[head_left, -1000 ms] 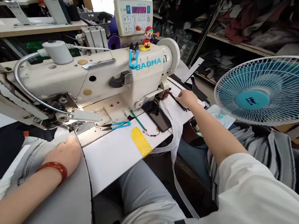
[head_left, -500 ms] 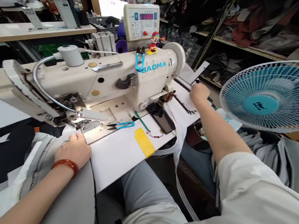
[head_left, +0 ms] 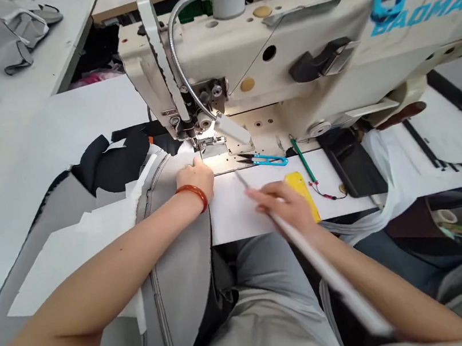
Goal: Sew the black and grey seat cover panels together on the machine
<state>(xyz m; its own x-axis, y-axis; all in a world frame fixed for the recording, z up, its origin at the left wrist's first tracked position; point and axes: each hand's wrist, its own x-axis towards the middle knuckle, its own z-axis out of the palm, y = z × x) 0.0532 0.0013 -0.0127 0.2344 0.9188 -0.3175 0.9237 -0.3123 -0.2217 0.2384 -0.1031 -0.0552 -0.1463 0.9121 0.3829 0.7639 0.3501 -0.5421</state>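
Observation:
My left hand (head_left: 197,185), with a reddish-brown bangle on the wrist, lies closed on the edge of a grey fabric piece (head_left: 180,273) just in front of the needle area. The fabric has dark stitched seams and hangs over the table edge toward my lap. My right hand (head_left: 284,206) is closed round a long pale stick-like tool (head_left: 328,271) with a thin dark tip. The tool is smeared by motion, so its kind is unclear. Its tip points at the plate of the sewing machine (head_left: 261,84). Blue thread snips (head_left: 270,159) lie just beyond it.
A yellow tag (head_left: 303,191), a green pencil-like stick (head_left: 303,159) and a black phone (head_left: 353,163) lie right of the snips. White tape (head_left: 390,195) trails off the table edge. Black and white scraps (head_left: 120,160) lie left of the needle.
My right hand has come from the table's far right to the middle, now with the pale tool in it. The view has turned left and closer; my left hand remains on the fabric.

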